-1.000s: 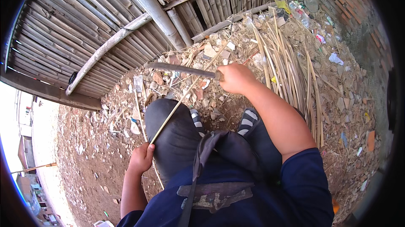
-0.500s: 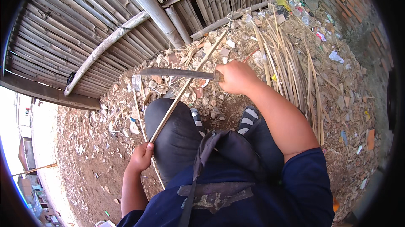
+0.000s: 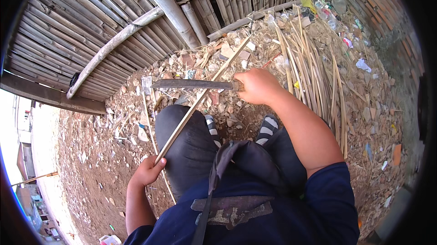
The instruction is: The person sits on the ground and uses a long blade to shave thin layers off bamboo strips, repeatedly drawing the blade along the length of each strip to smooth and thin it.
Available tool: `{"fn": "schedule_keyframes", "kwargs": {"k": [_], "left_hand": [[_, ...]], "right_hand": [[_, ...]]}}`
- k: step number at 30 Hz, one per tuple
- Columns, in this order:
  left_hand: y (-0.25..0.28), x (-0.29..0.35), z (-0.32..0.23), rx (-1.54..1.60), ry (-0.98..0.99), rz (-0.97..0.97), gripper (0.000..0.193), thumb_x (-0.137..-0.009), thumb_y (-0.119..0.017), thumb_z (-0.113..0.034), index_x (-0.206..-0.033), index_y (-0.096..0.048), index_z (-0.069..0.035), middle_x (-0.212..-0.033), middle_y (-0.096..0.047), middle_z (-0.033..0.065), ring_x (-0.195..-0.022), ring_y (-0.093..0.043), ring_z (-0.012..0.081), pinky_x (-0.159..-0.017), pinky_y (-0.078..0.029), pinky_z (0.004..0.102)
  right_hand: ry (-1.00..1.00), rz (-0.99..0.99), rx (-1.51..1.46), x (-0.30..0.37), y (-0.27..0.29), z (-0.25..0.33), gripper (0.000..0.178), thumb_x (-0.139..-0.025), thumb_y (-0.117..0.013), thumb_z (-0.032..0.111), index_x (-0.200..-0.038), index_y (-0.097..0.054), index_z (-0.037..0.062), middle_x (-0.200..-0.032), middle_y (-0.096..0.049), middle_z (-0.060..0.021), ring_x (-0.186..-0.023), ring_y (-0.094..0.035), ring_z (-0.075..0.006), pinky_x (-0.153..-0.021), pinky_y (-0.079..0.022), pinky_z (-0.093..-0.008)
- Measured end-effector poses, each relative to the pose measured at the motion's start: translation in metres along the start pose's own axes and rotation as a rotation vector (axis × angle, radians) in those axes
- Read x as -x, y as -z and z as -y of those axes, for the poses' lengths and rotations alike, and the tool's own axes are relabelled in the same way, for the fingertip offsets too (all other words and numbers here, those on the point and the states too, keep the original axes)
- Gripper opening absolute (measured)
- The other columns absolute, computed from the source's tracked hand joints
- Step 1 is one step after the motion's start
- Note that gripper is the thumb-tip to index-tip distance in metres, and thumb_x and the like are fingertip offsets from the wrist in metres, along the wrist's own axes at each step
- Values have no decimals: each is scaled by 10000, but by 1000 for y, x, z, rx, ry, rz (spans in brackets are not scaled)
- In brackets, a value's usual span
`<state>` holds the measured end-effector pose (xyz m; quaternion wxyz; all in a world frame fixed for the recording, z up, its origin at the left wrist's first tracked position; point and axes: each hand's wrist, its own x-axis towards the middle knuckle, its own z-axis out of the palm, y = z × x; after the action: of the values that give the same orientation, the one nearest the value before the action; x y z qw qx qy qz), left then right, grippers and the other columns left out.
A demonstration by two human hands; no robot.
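My right hand (image 3: 257, 85) is closed round the wooden handle of a machete (image 3: 189, 84), whose dark blade points left. The blade crosses a long split bamboo strip (image 3: 184, 122) and looks to be against it. That strip slants from lower left to upper right over my left knee. Its near end sits in my left hand (image 3: 151, 170), thumb along the top. Another thin strip (image 3: 151, 129) lies beyond my left leg, running down past the left hand. To the right of my right hand, a pile of split bamboo strips (image 3: 314, 72) rests on the ground.
A bamboo slat fence (image 3: 77, 45) with a thick pole (image 3: 170, 10) stands ahead. Stones, straw and litter cover the dirt ground (image 3: 95, 158). A brick wall (image 3: 364, 4) rises at the far right. My sandalled feet (image 3: 267, 129) are between my bent knees.
My left hand has drawn slightly down and left with the bamboo strip. The machete has shifted slightly down and right, and its blade face shows broader.
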<state>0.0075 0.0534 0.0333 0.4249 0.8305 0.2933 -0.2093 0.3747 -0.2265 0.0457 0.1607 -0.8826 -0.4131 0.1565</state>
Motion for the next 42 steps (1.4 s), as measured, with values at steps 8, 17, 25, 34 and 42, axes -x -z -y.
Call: {"fn": "schedule_keyframes", "kwargs": {"k": [8,17,25,34,42], "left_hand": [[-20,17,0,29,-84,-83,564,-1076,-465,-473,-774,-599,-16,-650,-572,56,-622,-529,163,-604,-447,350],[-30,13,-21,-240,-139,-271,544,-1060,-498,-430,-799,-607,35,-656,-605,213,-633,-631,360,-613,-477,442],[-27,7,-16,-250,-135,-274,528,-1048,-521,-423,-799,-618,33,-662,-609,252,-663,-628,458,-615,-480,489],[-26,7,-7,-262,-142,-284,547,-1040,-528,-443,-781,-617,31,-668,-614,255,-668,-629,468,-611,-486,499],[-21,11,-20,-259,-124,-290,504,-1037,-542,-419,-807,-631,20,-678,-620,244,-675,-635,457,-615,-489,498]], "right_hand": [[-25,83,-2,7,4,-1,315,-802,-744,253,-1074,-710,97,-976,-726,-178,-953,-704,-381,-855,-558,-500],[-89,8,-142,-14,-16,-39,295,-856,-737,288,-1071,-714,87,-925,-722,-175,-884,-708,-350,-805,-559,-458],[-230,137,-183,-19,-2,-20,254,-875,-698,240,-1061,-708,68,-960,-722,-180,-932,-709,-349,-838,-563,-459],[-179,242,-72,-14,1,-5,257,-857,-713,208,-1039,-708,28,-952,-727,-188,-863,-710,-330,-819,-559,-441],[-212,87,-102,-19,-11,-25,261,-853,-665,241,-1050,-717,78,-990,-728,-200,-960,-711,-353,-876,-557,-457]]}}
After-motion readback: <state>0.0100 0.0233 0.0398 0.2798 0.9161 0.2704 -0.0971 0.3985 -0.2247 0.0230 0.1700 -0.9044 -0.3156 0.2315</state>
